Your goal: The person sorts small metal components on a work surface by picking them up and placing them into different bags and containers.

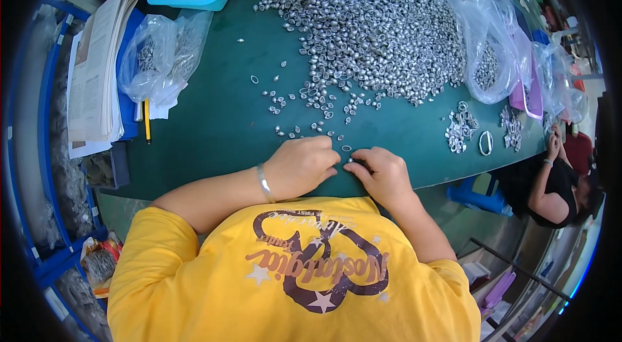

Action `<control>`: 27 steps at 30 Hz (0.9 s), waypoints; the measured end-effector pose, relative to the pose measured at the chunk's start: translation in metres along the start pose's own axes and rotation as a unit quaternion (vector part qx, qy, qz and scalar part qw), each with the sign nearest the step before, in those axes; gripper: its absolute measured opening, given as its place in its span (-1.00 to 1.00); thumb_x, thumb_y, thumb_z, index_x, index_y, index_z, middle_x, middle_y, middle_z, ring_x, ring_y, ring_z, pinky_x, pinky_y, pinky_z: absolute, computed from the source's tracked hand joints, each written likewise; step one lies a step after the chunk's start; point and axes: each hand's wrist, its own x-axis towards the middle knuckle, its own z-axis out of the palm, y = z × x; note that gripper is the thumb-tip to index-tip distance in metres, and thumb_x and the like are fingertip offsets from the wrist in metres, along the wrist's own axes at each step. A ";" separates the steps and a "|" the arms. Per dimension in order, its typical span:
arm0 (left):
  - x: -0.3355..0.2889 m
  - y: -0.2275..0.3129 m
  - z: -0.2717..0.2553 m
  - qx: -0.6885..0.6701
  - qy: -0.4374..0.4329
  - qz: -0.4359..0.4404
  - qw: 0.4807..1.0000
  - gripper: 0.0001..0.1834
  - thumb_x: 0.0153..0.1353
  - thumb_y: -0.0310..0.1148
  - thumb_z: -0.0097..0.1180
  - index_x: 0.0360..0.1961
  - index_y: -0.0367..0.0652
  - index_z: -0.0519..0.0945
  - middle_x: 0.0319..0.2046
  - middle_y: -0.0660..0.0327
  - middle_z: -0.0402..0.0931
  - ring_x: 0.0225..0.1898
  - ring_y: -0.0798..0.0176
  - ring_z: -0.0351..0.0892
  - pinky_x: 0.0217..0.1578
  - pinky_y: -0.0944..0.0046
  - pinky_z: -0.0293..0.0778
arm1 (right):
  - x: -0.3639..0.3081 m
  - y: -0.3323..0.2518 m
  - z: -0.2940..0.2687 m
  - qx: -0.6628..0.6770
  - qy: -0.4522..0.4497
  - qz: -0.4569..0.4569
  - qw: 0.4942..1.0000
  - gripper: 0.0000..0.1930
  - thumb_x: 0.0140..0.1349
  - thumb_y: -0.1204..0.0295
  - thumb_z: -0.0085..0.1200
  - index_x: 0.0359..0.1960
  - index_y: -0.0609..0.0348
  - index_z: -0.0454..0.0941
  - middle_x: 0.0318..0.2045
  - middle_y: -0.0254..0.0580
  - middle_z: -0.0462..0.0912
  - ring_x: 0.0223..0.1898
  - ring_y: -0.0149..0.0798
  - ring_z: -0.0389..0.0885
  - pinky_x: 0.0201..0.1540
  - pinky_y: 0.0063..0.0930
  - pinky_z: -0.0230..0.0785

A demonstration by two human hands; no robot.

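My left hand (303, 162), with a silver bangle at its wrist, is curled at the near edge of the green table (207, 109). Its fingers are closed, and whatever is in them is hidden. Just to its right, my right hand (383, 173) pinches a small silver-grey metal piece (350, 160) between thumb and forefinger. An oval metal ring (346, 148) lies just beyond the gap between the hands. Several loose pieces (317, 127) are scattered ahead of them. Farther off spreads a large pile of small teardrop-shaped metal parts (382, 37).
At the far left stand a blue basket (194, 3) of parts, a plastic bag (139, 60), papers (97, 76) and a yellow pencil (148, 123). Clear bags (483, 24) edge the pile. Small metal clusters (461, 125) and a bangle (486, 143) lie right. Another person (554, 193) sits beyond.
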 end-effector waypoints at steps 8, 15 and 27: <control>0.003 -0.002 -0.007 -0.111 -0.009 -0.055 0.992 -0.87 -0.07 -0.51 0.24 -0.44 -0.16 0.57 -0.51 0.23 0.35 -0.46 0.25 0.42 -0.46 0.34 0.38 | -0.002 -0.002 -0.005 0.131 -0.017 0.020 0.991 -0.88 -0.06 0.55 0.23 -0.42 0.16 0.60 -0.64 -0.27 0.48 -0.65 -0.35 0.43 -0.58 -0.51 0.27; -0.014 -0.004 -0.033 -0.547 0.048 -0.190 0.814 -0.90 0.07 -0.53 0.14 -0.37 -0.26 0.49 -0.35 0.23 0.40 -0.41 0.39 0.36 -0.43 0.46 0.30 | 0.007 0.007 -0.006 0.825 -0.081 0.125 0.546 -0.95 0.10 0.58 0.01 -0.41 0.30 0.45 -0.55 -0.21 0.38 -0.65 -0.46 0.21 -0.65 -0.65 -0.01; -0.031 -0.018 -0.037 -0.002 0.141 -0.141 0.980 -0.88 -0.05 -0.51 0.24 -0.41 -0.16 0.62 -0.58 0.21 0.42 -0.55 0.24 0.42 -0.50 0.34 0.35 | 0.046 -0.037 0.028 -0.030 -0.072 -0.117 0.990 -0.91 0.04 0.40 0.15 -0.43 0.10 0.60 -0.59 -0.19 0.53 -0.54 -0.13 0.54 -0.51 -0.33 0.40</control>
